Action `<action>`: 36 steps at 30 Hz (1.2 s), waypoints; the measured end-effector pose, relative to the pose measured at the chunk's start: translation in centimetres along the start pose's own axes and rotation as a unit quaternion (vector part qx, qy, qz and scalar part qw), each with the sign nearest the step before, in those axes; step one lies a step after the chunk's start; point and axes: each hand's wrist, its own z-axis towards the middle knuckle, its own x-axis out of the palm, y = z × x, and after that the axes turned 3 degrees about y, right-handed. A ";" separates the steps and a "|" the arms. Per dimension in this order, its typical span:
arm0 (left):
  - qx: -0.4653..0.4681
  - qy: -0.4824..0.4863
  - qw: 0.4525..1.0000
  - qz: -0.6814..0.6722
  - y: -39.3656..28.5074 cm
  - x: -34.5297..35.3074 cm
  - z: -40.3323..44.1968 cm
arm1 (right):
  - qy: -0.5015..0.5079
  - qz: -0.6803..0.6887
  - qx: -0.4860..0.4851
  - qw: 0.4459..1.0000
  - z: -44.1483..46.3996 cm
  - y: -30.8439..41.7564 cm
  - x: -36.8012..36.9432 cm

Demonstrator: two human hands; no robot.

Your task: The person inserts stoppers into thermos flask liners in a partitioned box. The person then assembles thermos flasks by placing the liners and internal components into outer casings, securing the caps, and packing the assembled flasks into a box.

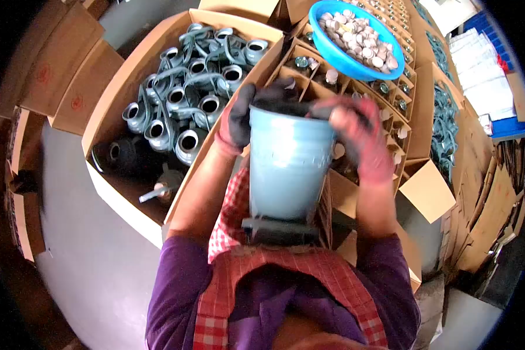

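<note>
A large grey-blue vessel (289,166) with a round rim stands upright in front of my chest, its dark base towards me. My left hand (239,119), in a dark glove, is curled at the left side of the rim. Over the right side of the rim lies my right hand (359,125), in a red and black glove, blurred, with its fingers bent inward. What the fingertips touch inside the rim is hidden. Beyond the vessel is a divided carton (315,90) with glass pieces in its cells.
An open carton (119,76) at the left holds several grey handled jugs (177,98). A blue basin (356,69) of small round caps (361,41) rests on the divided carton. More cartons line the right, with stacked flattened cardboard (487,216) beyond.
</note>
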 end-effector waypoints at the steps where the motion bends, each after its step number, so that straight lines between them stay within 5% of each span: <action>1: -0.016 0.083 0.991 -0.103 0.6 -0.2 0.5 | 0.027 0.009 0.022 0.999 0.3 -0.1 -0.8; 4: -0.044 0.053 0.997 -0.026 3.7 -0.1 -0.1 | 0.131 -0.040 0.062 0.989 1.9 1.0 -3.3; 7: -0.081 0.031 0.994 0.061 5.7 0.4 -0.3 | 0.331 -0.172 -0.004 0.928 3.7 4.1 -3.7; 8: -0.085 0.027 0.993 0.083 6.2 0.7 -0.3 | 0.356 -0.232 -0.231 0.875 4.3 4.7 -2.9; 9: -0.089 0.023 0.991 0.102 6.7 1.0 -0.4 | 0.359 -0.345 -0.283 0.820 3.7 6.0 -2.2; 13: -0.088 -0.002 0.982 0.166 8.3 2.0 -1.1 | 0.334 -0.379 -0.274 0.818 2.4 7.1 -1.2; 16: -0.076 -0.026 0.972 0.220 8.2 2.2 -1.9 | 0.297 -0.455 -0.160 0.824 1.1 9.4 -0.4; 19: -0.058 -0.077 0.953 0.286 7.7 2.4 -3.5 | 0.219 -0.407 -0.057 0.885 -0.2 8.9 -0.5; 20: -0.051 -0.106 0.943 0.310 7.6 2.5 -4.4 | 0.204 -0.418 -0.083 0.881 -0.6 9.2 -0.2; 23: -0.030 -0.256 0.938 0.234 6.2 3.9 -9.1 | 0.157 -0.263 -0.076 0.949 -1.5 8.3 -0.6; 25: 0.014 -0.243 0.882 0.403 5.8 3.1 -12.9 | -0.035 0.135 -0.055 0.989 -2.4 3.6 -0.8; 27: 0.000 -0.344 0.819 0.460 7.2 0.8 -16.1 | -0.130 -0.171 -0.057 0.975 -2.5 -0.7 -0.8; 29: -0.024 -0.434 0.772 0.464 7.2 0.1 -17.7 | -0.061 -0.198 -0.080 0.975 -5.9 -3.4 2.4; 32: 0.134 -0.482 0.843 0.198 6.9 -2.2 -18.3 | 0.103 -0.173 -0.164 0.966 -10.3 -4.2 7.6; 34: 0.180 -0.461 0.762 0.417 5.3 0.3 -19.4 | 0.069 -0.264 -0.182 0.945 -10.1 -3.4 7.7; 36: 0.275 -0.405 0.836 0.249 5.6 -1.6 -19.7 | -0.040 -0.388 -0.102 0.915 -8.9 -3.5 7.9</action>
